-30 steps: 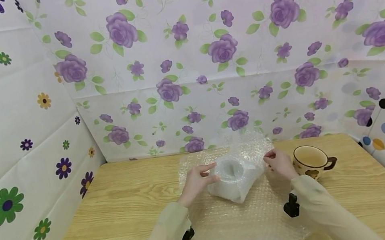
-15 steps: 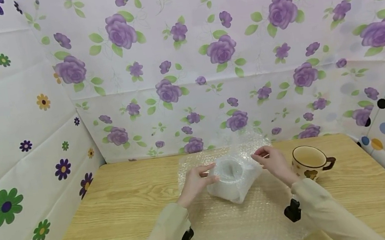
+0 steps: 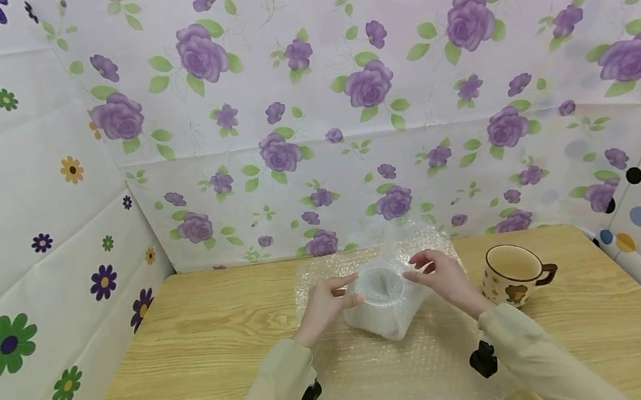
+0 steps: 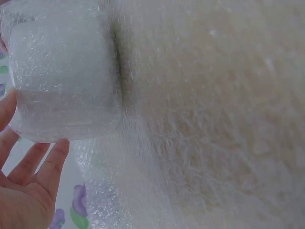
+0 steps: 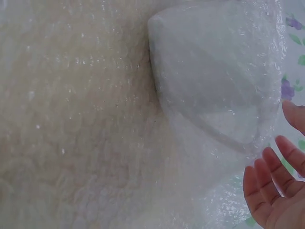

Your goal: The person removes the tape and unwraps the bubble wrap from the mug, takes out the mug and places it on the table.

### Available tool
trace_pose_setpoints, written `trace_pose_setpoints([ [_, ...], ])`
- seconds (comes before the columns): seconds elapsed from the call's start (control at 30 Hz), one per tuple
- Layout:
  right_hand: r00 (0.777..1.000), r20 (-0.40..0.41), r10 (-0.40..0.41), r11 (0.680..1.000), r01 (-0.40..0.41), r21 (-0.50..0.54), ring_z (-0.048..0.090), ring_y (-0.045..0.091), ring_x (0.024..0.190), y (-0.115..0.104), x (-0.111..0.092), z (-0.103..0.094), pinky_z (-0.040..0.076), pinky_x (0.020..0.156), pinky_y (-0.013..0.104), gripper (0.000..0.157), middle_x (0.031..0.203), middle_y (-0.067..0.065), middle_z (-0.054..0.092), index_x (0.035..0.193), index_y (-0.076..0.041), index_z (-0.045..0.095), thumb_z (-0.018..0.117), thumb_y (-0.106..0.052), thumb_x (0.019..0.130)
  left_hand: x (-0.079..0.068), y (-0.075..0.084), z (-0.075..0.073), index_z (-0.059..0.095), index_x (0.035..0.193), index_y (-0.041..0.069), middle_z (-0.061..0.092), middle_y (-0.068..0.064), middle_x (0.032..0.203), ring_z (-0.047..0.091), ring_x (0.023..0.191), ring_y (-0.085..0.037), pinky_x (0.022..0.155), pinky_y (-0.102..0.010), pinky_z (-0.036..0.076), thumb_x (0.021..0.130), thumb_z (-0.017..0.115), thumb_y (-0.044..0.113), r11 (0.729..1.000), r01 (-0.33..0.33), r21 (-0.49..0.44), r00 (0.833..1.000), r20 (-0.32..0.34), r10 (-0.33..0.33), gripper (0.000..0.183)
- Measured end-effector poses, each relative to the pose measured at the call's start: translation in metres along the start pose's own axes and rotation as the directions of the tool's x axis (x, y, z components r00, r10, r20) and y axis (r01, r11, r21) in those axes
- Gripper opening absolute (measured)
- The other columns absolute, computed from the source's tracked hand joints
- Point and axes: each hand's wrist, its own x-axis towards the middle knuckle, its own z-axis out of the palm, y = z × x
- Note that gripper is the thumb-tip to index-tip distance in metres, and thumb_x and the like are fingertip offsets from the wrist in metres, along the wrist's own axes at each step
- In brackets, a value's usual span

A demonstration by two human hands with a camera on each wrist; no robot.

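A white mug (image 3: 375,318), wrapped in bubble wrap, stands on a larger sheet of bubble wrap (image 3: 381,381). Its handle (image 5: 209,131) shows through the wrap in the right wrist view. My left hand (image 3: 325,304) holds the mug's left side, thumb by the rim and fingertips against the wall in the left wrist view (image 4: 33,191). On the other side, my right hand (image 3: 443,278) hovers at the handle side with its fingers loosely bent and nothing pinched. Whether its thumb touches the wrap I cannot tell.
A cream mug (image 3: 512,272) with a brown rim and handle stands right of the sheet, close behind my right wrist. Everything rests on a wooden table (image 3: 194,352). Flowered cloth (image 3: 308,107) hangs along the table's back edge, and the sheet's far end rises against it.
My right hand has moved left from the sheet's right side to near the wrapped mug's rim, and its fingers have spread. My left hand and the wrapped mug stay nearly still.
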Motion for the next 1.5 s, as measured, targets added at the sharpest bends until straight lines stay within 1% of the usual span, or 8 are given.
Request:
trace_pose_setpoints([
  [0.17, 1.0, 0.017, 0.005, 1.0, -0.005, -0.01, 0.054, 0.026, 0.086, 0.0008, -0.0017, 0.0034, 0.046, 0.071, 0.035, 0.031, 0.094, 0.007, 0.057, 0.101, -0.001, 0.059, 0.07, -0.022, 0.08, -0.0005, -0.0008, 0.0003, 0.062, 0.116, 0.005, 0.056, -0.012, 0.117, 0.059, 0.093, -0.028, 0.071, -0.031, 0.05, 0.075, 0.075, 0.015, 1.0, -0.005, -0.006, 1.0, 0.002, 0.005, 0.044],
  [0.37, 0.999, 0.035, 0.035, 0.999, -0.035, -0.012, 0.053, 0.024, 0.088, 0.0022, -0.0042, 0.0054, 0.046, 0.072, 0.036, 0.031, 0.095, 0.006, 0.058, 0.101, -0.002, 0.06, 0.069, -0.025, 0.081, -0.0013, 0.0, 0.0002, 0.061, 0.116, 0.004, 0.057, -0.013, 0.117, 0.059, 0.093, -0.029, 0.07, -0.03, 0.05, 0.076, 0.074, 0.016, 1.0, -0.026, 0.015, 1.0, 0.002, 0.026, 0.044],
  [0.47, 0.999, 0.029, 0.037, 0.999, -0.037, -0.004, 0.053, 0.024, 0.088, 0.0033, -0.0047, 0.0069, 0.046, 0.071, 0.036, 0.028, 0.094, 0.005, 0.058, 0.099, -0.003, 0.061, 0.068, -0.024, 0.082, -0.0011, 0.0024, 0.0005, 0.061, 0.116, 0.004, 0.057, -0.014, 0.116, 0.059, 0.091, -0.03, 0.069, -0.03, 0.05, 0.076, 0.073, 0.014, 0.999, -0.026, 0.027, 1.0, 0.006, 0.025, 0.043],
  [0.73, 1.0, -0.006, -0.006, 1.0, 0.006, 0.001, 0.054, 0.023, 0.084, 0.0046, -0.0061, 0.0097, 0.045, 0.069, 0.034, 0.019, 0.09, 0.003, 0.059, 0.093, -0.005, 0.063, 0.068, -0.019, 0.082, -0.0011, 0.0054, 0.0009, 0.061, 0.118, 0.005, 0.056, -0.013, 0.118, 0.058, 0.093, -0.029, 0.069, -0.031, 0.05, 0.077, 0.072, 0.014, 0.998, 0.003, 0.056, 1.0, 0.016, -0.004, 0.043],
  [0.9, 1.0, -0.021, -0.016, 1.0, 0.017, 0.009, 0.054, 0.022, 0.084, 0.005, -0.0063, 0.01, 0.045, 0.07, 0.035, 0.018, 0.088, 0.002, 0.06, 0.091, -0.006, 0.064, 0.07, -0.019, 0.081, -0.0013, 0.0047, 0.0009, 0.06, 0.119, 0.007, 0.057, -0.009, 0.118, 0.058, 0.093, -0.026, 0.07, -0.031, 0.049, 0.078, 0.071, 0.015, 0.999, 0.019, 0.033, 1.0, 0.022, -0.02, 0.043],
  [1.1, 0.997, -0.053, -0.049, 0.999, 0.049, 0.002, 0.055, 0.022, 0.081, 0.0057, -0.0068, 0.0078, 0.045, 0.071, 0.036, 0.013, 0.087, 0.003, 0.062, 0.089, -0.004, 0.066, 0.07, -0.013, 0.08, -0.0001, 0.0045, 0.001, 0.061, 0.118, 0.008, 0.057, -0.007, 0.117, 0.059, 0.09, -0.022, 0.069, -0.031, 0.049, 0.077, 0.072, 0.016, 0.999, 0.049, 0.001, 0.998, 0.027, -0.049, 0.043],
  [1.27, 0.995, -0.075, -0.06, 0.998, 0.06, -0.001, 0.055, 0.021, 0.08, 0.0077, -0.008, 0.006, 0.045, 0.07, 0.034, 0.009, 0.087, 0.003, 0.063, 0.087, -0.005, 0.068, 0.07, -0.01, 0.08, 0.0, 0.0068, 0.0, 0.062, 0.116, 0.008, 0.057, -0.007, 0.118, 0.057, 0.093, -0.024, 0.07, -0.033, 0.049, 0.077, 0.073, 0.018, 0.998, 0.07, 0.003, 0.997, 0.027, -0.07, 0.043],
  [1.5, 0.989, -0.102, -0.107, 0.994, 0.107, -0.008, 0.055, 0.021, 0.078, 0.0075, -0.0085, 0.0029, 0.045, 0.069, 0.034, 0.007, 0.084, 0.004, 0.064, 0.084, -0.004, 0.068, 0.071, -0.007, 0.078, 0.0002, 0.0079, -0.0009, 0.063, 0.116, 0.008, 0.055, -0.008, 0.119, 0.057, 0.093, -0.025, 0.071, -0.034, 0.049, 0.076, 0.074, 0.019, 0.997, 0.073, 0.009, 0.997, 0.021, -0.073, 0.043],
])
